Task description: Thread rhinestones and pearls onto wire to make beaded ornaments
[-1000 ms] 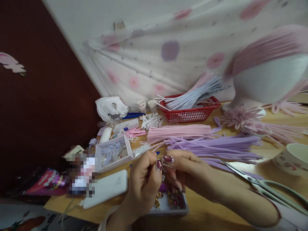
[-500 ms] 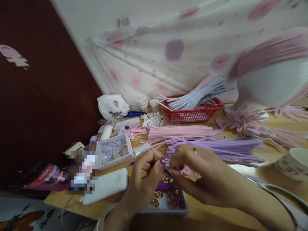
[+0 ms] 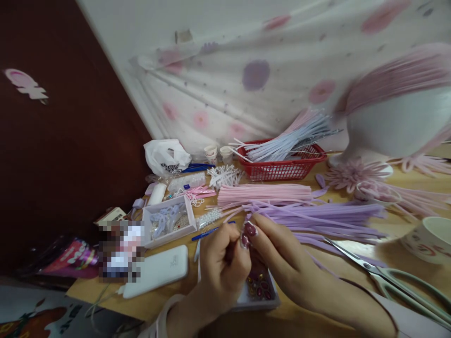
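My left hand [image 3: 223, 270] and my right hand [image 3: 291, 260] meet over a shallow white box [image 3: 259, 304] at the front of the table. Both are closed, thumbs and fingers pinched together at the tips. What they hold between them is hidden. Below the fingers, dark red gems in gold settings [image 3: 260, 287] show in the box's right part; the hands cover the rest of it. Just behind the fingertips lie purple pipe cleaners [image 3: 331, 218], with pink pipe cleaners [image 3: 264, 193] beyond them.
Green-handled scissors [image 3: 378, 270] lie open at right, near a paper cup [image 3: 430, 239]. At left are a white power bank [image 3: 158, 271], a box of small parts [image 3: 169, 220] and a blue pen [image 3: 207, 233]. A red basket [image 3: 282, 169] stands at the back.
My right hand has moved left and closed in against my left hand, fingertips now together. The scissors and pen, formerly mostly covered, now show more.
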Tool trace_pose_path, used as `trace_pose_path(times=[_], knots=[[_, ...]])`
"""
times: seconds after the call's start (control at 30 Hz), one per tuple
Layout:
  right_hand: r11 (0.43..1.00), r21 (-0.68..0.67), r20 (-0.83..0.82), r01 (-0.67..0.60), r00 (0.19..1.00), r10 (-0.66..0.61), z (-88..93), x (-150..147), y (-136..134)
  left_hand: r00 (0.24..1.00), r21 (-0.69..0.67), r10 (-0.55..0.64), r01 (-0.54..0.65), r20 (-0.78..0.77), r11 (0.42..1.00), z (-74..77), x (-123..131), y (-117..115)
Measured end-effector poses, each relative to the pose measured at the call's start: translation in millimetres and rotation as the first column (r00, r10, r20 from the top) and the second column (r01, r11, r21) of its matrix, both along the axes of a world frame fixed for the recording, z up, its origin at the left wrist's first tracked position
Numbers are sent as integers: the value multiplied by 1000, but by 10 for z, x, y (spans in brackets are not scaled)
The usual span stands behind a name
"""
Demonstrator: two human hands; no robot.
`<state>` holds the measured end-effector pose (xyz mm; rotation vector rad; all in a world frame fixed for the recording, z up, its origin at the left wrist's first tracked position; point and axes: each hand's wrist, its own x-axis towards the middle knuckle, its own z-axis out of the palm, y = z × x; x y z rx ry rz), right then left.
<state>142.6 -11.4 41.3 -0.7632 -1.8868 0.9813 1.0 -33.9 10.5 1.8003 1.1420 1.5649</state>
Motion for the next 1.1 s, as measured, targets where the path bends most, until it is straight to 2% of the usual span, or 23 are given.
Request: trace_pose_path(times=[0.07,0.1,0.2,0.27,0.3,0.37,0.4,0.43,0.47,0.53,0.6,0.67,0.77,0.8,0.83,0.87,0.9,0.93,0.97,1.0,1.03,1.07,1.1], knots=[[970,233,128,71,986,-103,-61,23,77,983,-148,-45,72,175,986,3,69,6],[929,363,172,76,974,-146,-88,45,132,964,-210,-65,122,260,970,11,100,12],[719,695,199,-4,962,-188,-119,136,301,872,-377,-94,302,480,876,53,158,39],[648,760,197,-58,970,-145,-98,185,363,833,-440,-90,376,546,815,76,163,50],[673,738,181,-56,977,-117,-81,196,371,840,-439,-92,369,534,820,83,154,49],[849,528,103,-4,993,-59,-49,185,349,912,-350,-103,254,397,901,92,116,37],[949,316,57,-2,998,-17,-38,165,327,957,-249,-100,170,273,953,98,89,26],[998,51,0,-34,999,34,-30,140,304,990,-119,-77,91,123,989,105,59,16],[972,-203,-61,-121,992,111,-26,115,282,999,25,-38,39,-34,999,116,27,6],[815,-481,-197,-322,946,258,-16,76,244,959,273,53,26,-279,962,143,-34,-6],[729,-531,-274,-432,902,335,13,67,198,915,406,125,45,-383,913,162,-85,-5],[754,-497,-263,-430,903,341,70,79,126,907,446,162,32,-389,895,157,-115,-2],[935,-266,-77,-235,972,222,154,101,-4,940,399,141,-5,-311,917,116,-93,-12],[987,-94,12,-132,991,134,161,103,-31,962,350,126,-35,-243,936,107,-63,-19],[993,109,95,-46,995,35,152,103,-43,984,276,105,-61,-147,959,109,-23,-27],[944,329,143,20,987,-70,129,101,-36,996,157,91,-87,-18,984,121,25,-34],[840,539,155,66,972,-176,95,98,-13,990,5,58,-59,125,998,144,76,-39],[691,717,131,85,958,-254,56,98,23,958,-170,6,45,288,985,175,124,-40],[544,834,93,98,945,-314,19,100,64,900,-336,-28,192,436,922,208,165,-38],[438,892,61,110,932,-357,-12,104,103,844,-461,-25,316,536,829,236,193,-33],[390,914,43,112,929,-368,-33,112,133,803,-495,-29,394,595,775,256,207,-26],[413,903,44,117,932,-360,-43,120,151,788,-489,-22,405,616,773,262,206,-19],[492,862,58,121,941,-334,-41,128,154,784,-463,-48,413,618,784,255,193,-12]])
